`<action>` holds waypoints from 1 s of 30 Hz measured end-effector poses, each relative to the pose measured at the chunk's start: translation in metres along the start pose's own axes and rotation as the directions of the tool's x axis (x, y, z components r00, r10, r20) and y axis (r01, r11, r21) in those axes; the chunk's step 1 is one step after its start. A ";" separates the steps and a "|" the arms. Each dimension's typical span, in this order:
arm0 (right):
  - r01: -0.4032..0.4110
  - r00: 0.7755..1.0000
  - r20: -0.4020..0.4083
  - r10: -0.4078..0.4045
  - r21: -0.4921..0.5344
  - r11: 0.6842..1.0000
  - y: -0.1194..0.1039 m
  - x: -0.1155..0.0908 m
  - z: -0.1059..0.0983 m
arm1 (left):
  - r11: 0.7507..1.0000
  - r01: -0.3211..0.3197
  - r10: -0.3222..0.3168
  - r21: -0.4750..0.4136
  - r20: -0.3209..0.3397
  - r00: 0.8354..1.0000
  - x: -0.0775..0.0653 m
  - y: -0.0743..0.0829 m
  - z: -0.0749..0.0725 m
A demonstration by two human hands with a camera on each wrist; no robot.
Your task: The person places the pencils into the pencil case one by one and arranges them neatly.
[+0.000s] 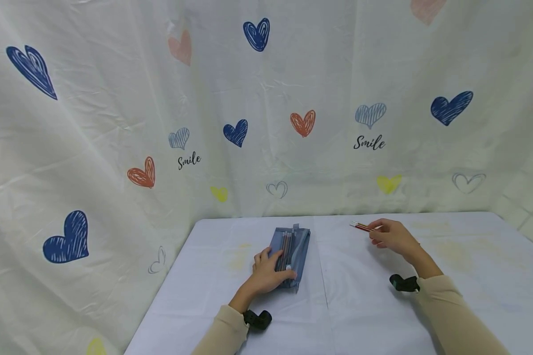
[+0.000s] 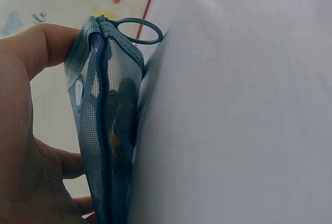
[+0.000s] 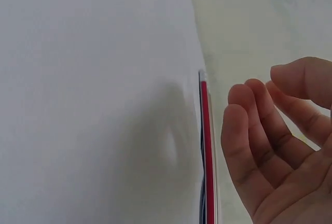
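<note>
A blue mesh pencil case (image 1: 299,246) lies on the white table, with several slim pencils (image 1: 286,244) showing along its top. My left hand (image 1: 266,273) grips its near left part, thumb across the near end. In the left wrist view the case's zipper (image 2: 106,115) and a round pull ring (image 2: 140,30) face the camera. Over on the right, my right hand (image 1: 393,237) hovers beside a few pencils (image 3: 209,151), one of them red. Its thumb and loosely bent fingers (image 3: 238,130) stand apart, and no grip on the pencils shows. The hand hides their near ends in the head view.
White cloth covers the table (image 1: 351,296). A curtain (image 1: 328,162) printed with hearts and "Smile" hangs behind its far edge. Each wrist wears a small black camera, one by the left sleeve (image 1: 226,328) and one by the right sleeve (image 1: 448,305).
</note>
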State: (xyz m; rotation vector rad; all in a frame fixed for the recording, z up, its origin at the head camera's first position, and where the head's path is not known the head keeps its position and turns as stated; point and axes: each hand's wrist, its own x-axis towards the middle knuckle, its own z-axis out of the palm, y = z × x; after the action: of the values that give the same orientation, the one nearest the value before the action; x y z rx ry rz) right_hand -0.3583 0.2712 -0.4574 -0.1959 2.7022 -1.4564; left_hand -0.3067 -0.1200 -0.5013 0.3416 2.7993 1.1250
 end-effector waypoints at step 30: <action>0.004 1.000 -0.022 -0.018 -0.515 0.857 0.029 -0.002 -0.035 | 0.999 0.028 -0.028 0.017 0.000 1.000 -0.001 0.004 -0.002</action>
State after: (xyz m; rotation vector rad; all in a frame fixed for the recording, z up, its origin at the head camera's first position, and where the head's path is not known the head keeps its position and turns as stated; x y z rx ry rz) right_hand -0.3625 0.3161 -0.4623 -0.2163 3.0546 -0.6980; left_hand -0.3058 -0.1186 -0.4974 0.3027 2.8055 1.0959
